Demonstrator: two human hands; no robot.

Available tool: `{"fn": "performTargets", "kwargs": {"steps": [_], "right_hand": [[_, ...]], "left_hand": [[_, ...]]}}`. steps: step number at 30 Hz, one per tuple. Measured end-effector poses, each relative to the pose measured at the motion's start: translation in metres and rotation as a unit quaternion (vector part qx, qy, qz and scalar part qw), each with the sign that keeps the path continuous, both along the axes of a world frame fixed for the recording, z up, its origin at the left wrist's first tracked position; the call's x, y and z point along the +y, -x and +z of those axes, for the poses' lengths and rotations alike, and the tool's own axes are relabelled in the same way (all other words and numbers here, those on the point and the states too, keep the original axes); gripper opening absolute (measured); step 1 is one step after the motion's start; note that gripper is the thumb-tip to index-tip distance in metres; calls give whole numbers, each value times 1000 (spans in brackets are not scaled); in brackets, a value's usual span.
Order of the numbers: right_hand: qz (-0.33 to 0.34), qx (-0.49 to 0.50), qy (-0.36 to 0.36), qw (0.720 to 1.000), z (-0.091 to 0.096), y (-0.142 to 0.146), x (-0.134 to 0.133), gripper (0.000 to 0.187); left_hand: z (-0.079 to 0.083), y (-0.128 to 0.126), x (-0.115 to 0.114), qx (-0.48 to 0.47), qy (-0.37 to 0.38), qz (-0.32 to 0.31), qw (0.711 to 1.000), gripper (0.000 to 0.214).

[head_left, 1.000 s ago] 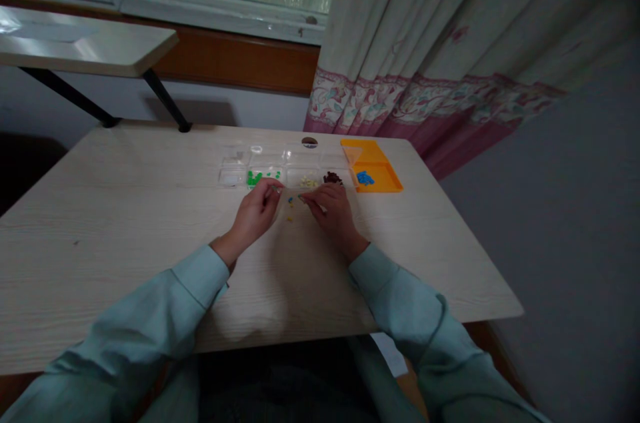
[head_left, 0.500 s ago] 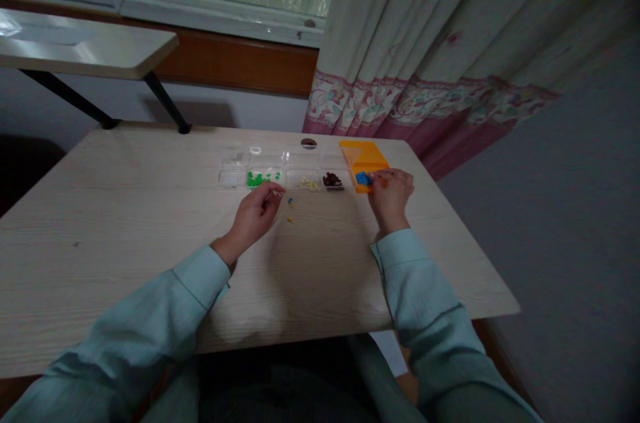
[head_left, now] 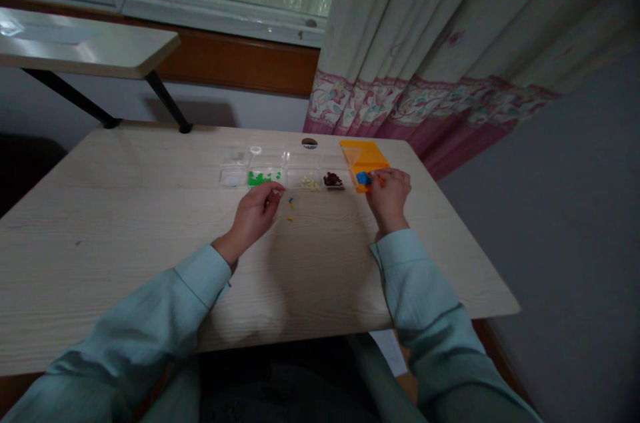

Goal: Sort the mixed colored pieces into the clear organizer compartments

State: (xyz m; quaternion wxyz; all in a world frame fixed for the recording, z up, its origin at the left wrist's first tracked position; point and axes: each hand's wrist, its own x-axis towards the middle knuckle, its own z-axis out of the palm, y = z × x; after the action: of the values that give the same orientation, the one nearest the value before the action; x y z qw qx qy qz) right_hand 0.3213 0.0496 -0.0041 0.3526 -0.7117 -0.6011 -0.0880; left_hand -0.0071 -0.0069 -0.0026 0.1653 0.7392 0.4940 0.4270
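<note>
My left hand point(head_left: 256, 212) rests on the wooden table point(head_left: 125, 223) with its fingers curled in a pinch, just below the green beads point(head_left: 260, 177); what it pinches is too small to see. My right hand point(head_left: 389, 196) lies over the near edge of the orange tray point(head_left: 365, 156), fingertips pinched beside the blue beads point(head_left: 363, 177). A clear compartment box point(head_left: 235, 166) holds the green, pale point(head_left: 310, 183) and dark brown beads point(head_left: 333, 179). A few loose beads point(head_left: 291, 208) lie on the table between my hands.
A second table point(head_left: 85, 46) with black legs stands at the back left under the window. A patterned curtain point(head_left: 425, 43) hangs at the back right. The table's right edge drops to a grey floor point(head_left: 565, 243).
My right hand went from the loose beads at the middle to the orange tray on the right, then stayed there. My left hand has hardly moved.
</note>
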Motion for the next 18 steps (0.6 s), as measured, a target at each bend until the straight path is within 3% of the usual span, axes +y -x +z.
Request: {"fn": "performTargets", "kwargs": {"steps": [9,18], "right_hand": [[3,-4,-13,1000,1,4,2,30],[12,-5,-28,1000,-1,3,2,30]], "left_hand": [[1,0,4,195,-42,-24,980,26],[-1,1,3,233,-55,-35,970,27]]}}
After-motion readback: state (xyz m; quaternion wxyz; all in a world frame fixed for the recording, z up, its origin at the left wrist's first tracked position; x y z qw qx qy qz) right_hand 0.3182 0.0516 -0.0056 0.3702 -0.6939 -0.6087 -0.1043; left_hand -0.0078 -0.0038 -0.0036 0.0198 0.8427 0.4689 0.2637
